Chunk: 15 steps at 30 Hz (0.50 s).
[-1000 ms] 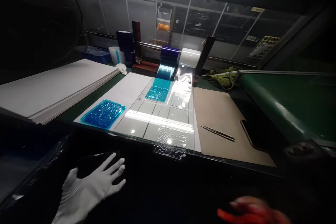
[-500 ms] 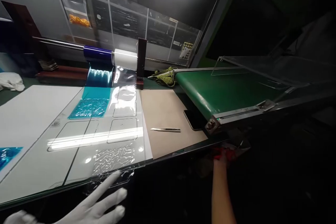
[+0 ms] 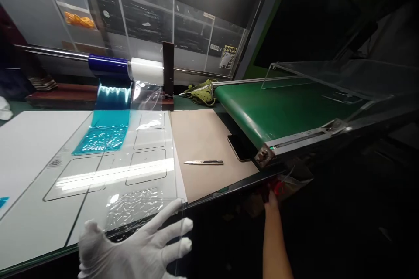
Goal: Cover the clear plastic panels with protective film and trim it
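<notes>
"What fills the frame?"

"The green conveyor (image 3: 288, 104) slopes along the right, under a clear acrylic sheet (image 3: 330, 74). A white board (image 3: 32, 148) lies at the far left, and a clear plate (image 3: 108, 174) marked with rounded outlines sits at lower centre."

"And behind the plate?"

"A steel rod (image 3: 49, 51) crosses the upper left, carrying a blue roll (image 3: 108, 64) and a white roll (image 3: 146, 71). Blue film (image 3: 101, 139) runs from the blue roll down onto the plate."

"Where's the clear film (image 3: 134, 209)?"

"Wrinkled, at the plate's near edge, bottom centre."

"The left hand (image 3: 131, 248)?"

"Gloved in white, at the bottom of the frame, open with its fingers (image 3: 176, 213) spread. It's just beside the film, but I can't tell whether it touches it."

"The right hand (image 3: 271, 200)?"

"Bare, low at right, in shadow by a red object (image 3: 279, 188). I can't tell whether it's gripping."

"Anything smaller?"

"Tweezers (image 3: 203, 162) lie on brown paper (image 3: 199, 139), near a phone (image 3: 238, 148)."
</notes>
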Each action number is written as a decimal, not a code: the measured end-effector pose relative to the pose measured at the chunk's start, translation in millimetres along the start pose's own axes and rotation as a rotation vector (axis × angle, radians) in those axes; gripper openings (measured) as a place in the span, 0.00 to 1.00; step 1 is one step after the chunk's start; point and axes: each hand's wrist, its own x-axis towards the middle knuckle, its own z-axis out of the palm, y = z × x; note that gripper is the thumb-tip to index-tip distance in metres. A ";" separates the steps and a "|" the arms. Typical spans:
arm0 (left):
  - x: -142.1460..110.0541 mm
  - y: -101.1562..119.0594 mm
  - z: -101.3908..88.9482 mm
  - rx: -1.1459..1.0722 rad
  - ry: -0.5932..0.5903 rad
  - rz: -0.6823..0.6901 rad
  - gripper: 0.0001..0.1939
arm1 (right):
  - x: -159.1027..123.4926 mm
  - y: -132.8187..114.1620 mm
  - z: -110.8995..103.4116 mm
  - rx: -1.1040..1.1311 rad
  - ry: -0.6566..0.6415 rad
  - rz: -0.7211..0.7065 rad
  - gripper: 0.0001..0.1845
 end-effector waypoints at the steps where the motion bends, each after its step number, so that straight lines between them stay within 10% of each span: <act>1: 0.2 -0.5 4.8 -0.043 -0.068 -0.009 0.73 | -6.1 1.2 -3.0 -0.069 0.063 -0.026 0.15; 7: 0.1 0.9 17.3 -0.057 -0.208 0.097 0.67 | -68.2 -10.8 -7.0 -0.172 0.223 -0.371 0.23; 15: -3.0 15.6 9.0 -0.032 -0.421 0.136 0.63 | -192.7 -88.6 21.7 -0.284 -0.753 -0.944 0.24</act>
